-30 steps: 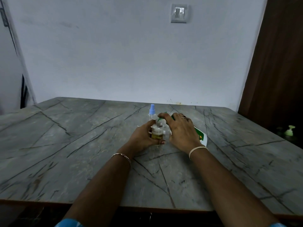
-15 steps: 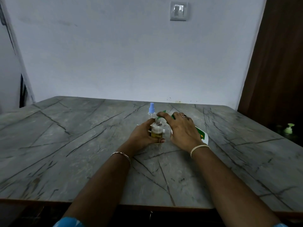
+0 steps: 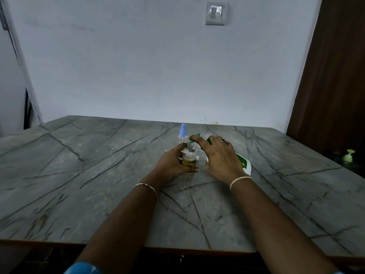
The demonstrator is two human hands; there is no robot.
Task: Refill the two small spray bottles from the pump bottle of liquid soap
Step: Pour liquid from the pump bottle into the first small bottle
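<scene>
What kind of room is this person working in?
Probably a room in a home: a stone-patterned table against a plain wall with a light switch, and a dark wooden door at right.

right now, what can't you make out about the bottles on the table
Head view only.
- pump bottle: mostly covered by the right hand; soap level and label unreadable.
- open small bottle: the left hand wraps its left side and base; any soap flow is too small to see.
- blue-capped spray bottle: lower body hidden behind the open bottle; fill unknown.
- green object, far right: too dark and small to identify.
</scene>
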